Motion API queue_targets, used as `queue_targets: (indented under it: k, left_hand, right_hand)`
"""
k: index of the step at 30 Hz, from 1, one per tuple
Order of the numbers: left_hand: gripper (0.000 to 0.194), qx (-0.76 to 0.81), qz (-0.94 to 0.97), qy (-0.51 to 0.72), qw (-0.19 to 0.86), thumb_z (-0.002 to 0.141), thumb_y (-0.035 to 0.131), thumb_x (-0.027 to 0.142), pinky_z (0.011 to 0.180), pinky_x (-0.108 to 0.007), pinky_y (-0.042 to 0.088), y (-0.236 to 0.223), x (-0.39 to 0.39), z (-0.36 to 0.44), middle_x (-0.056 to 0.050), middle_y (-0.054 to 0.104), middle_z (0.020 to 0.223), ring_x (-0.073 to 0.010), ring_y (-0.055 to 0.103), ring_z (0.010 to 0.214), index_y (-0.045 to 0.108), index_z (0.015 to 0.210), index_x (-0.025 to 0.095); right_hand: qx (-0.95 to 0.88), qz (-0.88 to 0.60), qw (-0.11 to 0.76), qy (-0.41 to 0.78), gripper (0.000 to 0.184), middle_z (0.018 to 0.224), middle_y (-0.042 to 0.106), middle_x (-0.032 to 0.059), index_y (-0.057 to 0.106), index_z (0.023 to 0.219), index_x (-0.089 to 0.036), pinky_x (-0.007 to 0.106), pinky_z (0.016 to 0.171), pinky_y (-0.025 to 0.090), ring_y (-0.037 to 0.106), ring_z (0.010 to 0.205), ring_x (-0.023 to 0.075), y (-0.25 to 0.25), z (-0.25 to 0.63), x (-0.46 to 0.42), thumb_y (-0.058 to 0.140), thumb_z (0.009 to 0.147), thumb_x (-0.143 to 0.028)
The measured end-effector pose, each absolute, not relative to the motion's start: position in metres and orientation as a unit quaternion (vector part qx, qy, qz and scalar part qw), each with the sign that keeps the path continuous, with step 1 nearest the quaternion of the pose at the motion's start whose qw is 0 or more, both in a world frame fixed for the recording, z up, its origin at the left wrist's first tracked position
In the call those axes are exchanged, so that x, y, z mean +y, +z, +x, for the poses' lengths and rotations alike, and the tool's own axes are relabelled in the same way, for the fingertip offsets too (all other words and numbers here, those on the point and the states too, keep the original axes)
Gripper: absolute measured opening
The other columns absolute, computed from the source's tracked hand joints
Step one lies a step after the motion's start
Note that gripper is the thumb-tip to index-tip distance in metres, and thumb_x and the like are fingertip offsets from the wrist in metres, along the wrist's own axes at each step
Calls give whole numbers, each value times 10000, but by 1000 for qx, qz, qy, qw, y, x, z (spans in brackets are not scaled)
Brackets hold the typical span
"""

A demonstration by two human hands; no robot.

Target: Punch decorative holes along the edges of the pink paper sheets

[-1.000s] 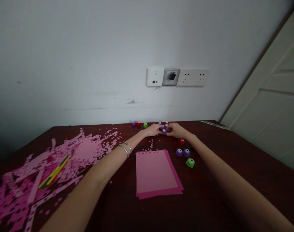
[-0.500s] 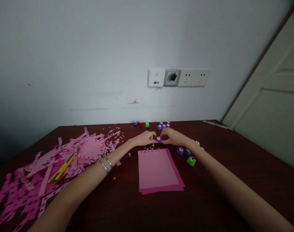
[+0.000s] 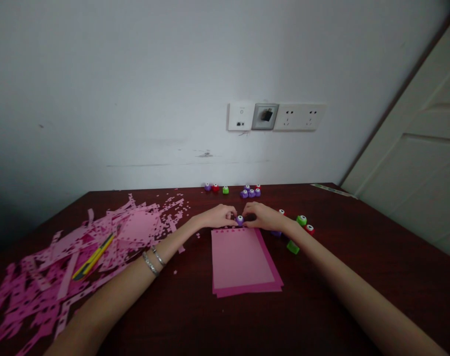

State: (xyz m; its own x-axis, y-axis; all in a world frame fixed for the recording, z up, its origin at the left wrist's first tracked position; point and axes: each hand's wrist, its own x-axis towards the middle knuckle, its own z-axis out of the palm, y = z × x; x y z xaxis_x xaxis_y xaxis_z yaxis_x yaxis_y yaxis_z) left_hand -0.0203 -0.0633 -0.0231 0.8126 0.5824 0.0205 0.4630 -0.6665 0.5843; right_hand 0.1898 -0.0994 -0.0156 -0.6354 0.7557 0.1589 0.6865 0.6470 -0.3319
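A small purple craft punch (image 3: pixel 239 221) with a white top sits at the far edge of a stack of pink paper (image 3: pixel 241 259). My left hand (image 3: pixel 221 216) grips the punch from the left, fingers curled. From the right, my right hand (image 3: pixel 260 215) pinches the same punch. A row of small punched holes runs along the paper's far edge, and a darker pink sheet shows beneath on the right and near sides. Beyond my right forearm stand a green punch (image 3: pixel 301 220) and a red punch (image 3: pixel 309 229); another green punch (image 3: pixel 293 247) is partly covered by the arm.
Pink paper scraps (image 3: pixel 43 291) are heaped on the left of the dark red table (image 3: pixel 165 316), with a yellow utility knife (image 3: pixel 93 257) on them. Several purple punches (image 3: pixel 251 193) stand near the wall. Sockets (image 3: pixel 299 117) are mounted above.
Both hands have moved slightly nearer with the purple punch, which has come from beyond the paper to its far edge and a little left.
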Motion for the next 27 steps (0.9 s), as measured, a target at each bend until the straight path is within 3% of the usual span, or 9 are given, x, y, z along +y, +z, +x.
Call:
queue_targets:
  k: [6, 10, 13, 18, 20, 27]
  left_hand:
    - [344, 308, 898, 95, 298, 750, 592, 389, 574, -229, 360, -24, -65, -19, 2, 577, 685, -105, 507, 599, 560, 984, 139]
    - [437, 333, 892, 91, 291, 743, 578, 452, 559, -223, 343, -17, -66, -25, -14, 590, 718, -108, 501, 616, 545, 1036, 130]
    - [372, 362, 894, 68, 257, 754, 553, 466, 551, -222, 324, -4, -65, -36, -29, 606, 735, -104, 494, 622, 596, 917, 134]
    - [289, 387, 897, -59, 205, 686, 625, 434, 524, -237, 306, 22, -71, -52, -10, 583, 599, -101, 466, 538, 624, 661, 146]
    - [277, 376, 894, -105, 221, 675, 638, 420, 507, -235, 309, 27, -76, -52, -4, 578, 570, -101, 468, 512, 625, 650, 144]
    - [213, 363, 901, -137, 194, 627, 689, 355, 487, -208, 305, 23, -85, -41, 11, 590, 618, -98, 480, 536, 612, 645, 157]
  right_hand:
    - [-889, -423, 119, 125, 222, 948, 592, 82, 649, 913, -152, 303, 801, 400, 537, 893, 208, -14, 187, -105, 568, 754, -286]
    - [-878, -450, 116, 119, 337, 1002, 587, 104, 619, 1016, -163, 317, 796, 399, 518, 939, 231, -6, 190, -108, 601, 737, -351]
    - [-866, -469, 119, 121, 304, 924, 613, 94, 624, 944, -161, 296, 725, 410, 542, 848, 208, 7, 194, -112, 605, 737, -383]
    - [-829, -515, 23, 218, 100, 668, 624, 37, 605, 696, -164, 239, 521, 375, 551, 597, 140, 18, 193, -119, 591, 726, -258]
    - [-829, -512, 11, 226, 57, 680, 627, 34, 603, 705, -165, 232, 506, 366, 551, 594, 136, 14, 191, -120, 602, 697, -222]
    - [-836, -508, -1, 209, 195, 765, 624, 44, 582, 781, -163, 240, 505, 355, 543, 641, 155, 2, 188, -118, 665, 621, -235]
